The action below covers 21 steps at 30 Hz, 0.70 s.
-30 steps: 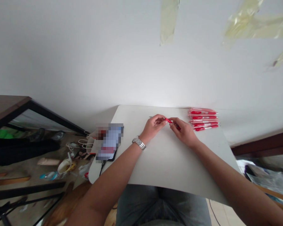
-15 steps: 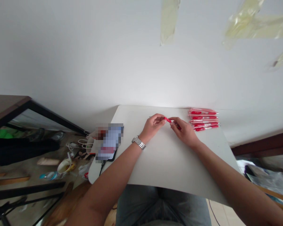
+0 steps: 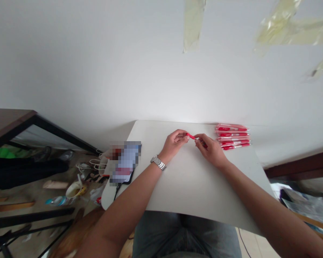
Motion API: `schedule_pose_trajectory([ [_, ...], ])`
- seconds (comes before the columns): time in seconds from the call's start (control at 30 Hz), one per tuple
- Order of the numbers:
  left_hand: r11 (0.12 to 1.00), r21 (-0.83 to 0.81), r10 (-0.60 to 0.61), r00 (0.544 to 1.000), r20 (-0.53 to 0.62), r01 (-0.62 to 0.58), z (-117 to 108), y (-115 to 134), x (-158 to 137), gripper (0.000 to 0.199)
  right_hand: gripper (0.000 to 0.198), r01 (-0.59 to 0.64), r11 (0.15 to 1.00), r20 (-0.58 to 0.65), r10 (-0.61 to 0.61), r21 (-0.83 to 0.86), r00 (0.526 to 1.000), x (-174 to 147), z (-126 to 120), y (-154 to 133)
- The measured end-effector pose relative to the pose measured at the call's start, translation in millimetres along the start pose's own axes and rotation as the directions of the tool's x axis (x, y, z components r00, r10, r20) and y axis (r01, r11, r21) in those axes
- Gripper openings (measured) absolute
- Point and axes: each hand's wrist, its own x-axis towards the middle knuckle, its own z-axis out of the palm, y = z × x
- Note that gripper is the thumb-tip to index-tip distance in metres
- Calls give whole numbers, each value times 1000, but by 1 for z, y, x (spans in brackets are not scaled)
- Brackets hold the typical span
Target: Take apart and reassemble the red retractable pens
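Over the back part of the white table (image 3: 183,179), a red pen (image 3: 191,136) spans the gap between my two hands. My left hand (image 3: 176,140), with a metal watch on its wrist, pinches the pen's left end. My right hand (image 3: 208,148) is closed on its right part, where more red shows between the fingers. My fingers hide much of the pen. Just right of my right hand lies a group of red pens (image 3: 233,134), side by side with their metal tips pointing right.
A phone (image 3: 126,163), blurred out, lies at the table's left edge with a cable (image 3: 116,191). The white wall (image 3: 161,71) rises behind the table. At left stand a dark-framed table (image 3: 13,122) and floor clutter, including a cup (image 3: 74,190).
My hands have drawn very slightly apart, and a little more of the red pen shows between them. The row of pens and the phone have stayed put.
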Motion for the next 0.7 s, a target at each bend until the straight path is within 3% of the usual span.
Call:
schedule_pose_trajectory([
  [0.7,999,-16,36,999,-41,-37,-6,-3,3,33,24,7,1000,-5,-7,-2,1000,0,1,5],
])
